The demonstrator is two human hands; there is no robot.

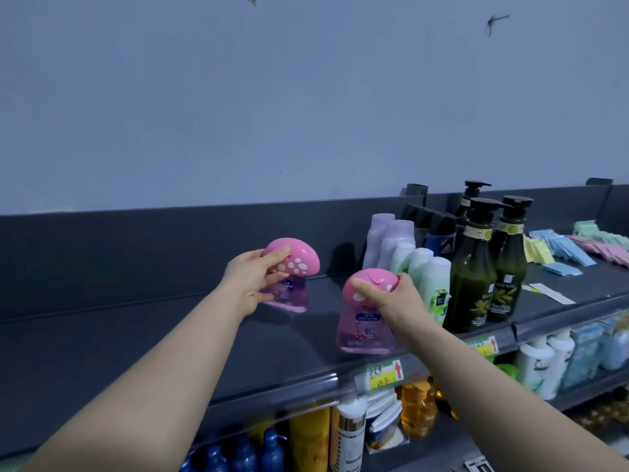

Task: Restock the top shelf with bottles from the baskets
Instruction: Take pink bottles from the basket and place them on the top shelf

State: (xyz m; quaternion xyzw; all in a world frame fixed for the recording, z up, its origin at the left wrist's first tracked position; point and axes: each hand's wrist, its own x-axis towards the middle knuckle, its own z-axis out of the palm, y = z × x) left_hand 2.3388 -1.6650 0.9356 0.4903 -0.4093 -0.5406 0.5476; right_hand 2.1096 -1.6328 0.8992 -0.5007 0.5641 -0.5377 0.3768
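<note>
Two pink mushroom-capped bottles are over the dark top shelf [170, 335]. My left hand [253, 279] grips the far bottle [296, 264] by its cap and neck, tilted, its base near the shelf's back. My right hand [394, 298] holds the cap of the near bottle [360, 328], whose base is at the shelf surface close to the front edge. Whether either base rests fully on the shelf I cannot tell. No basket is in view.
To the right on the top shelf stand lilac bottles [386, 240], pale green bottles [432, 284], dark green pump bottles [476, 267] and pastel packets [578, 247]. Price tags [381, 374] line the shelf edge. Lower shelves hold yellow, blue and white bottles. A grey wall rises behind.
</note>
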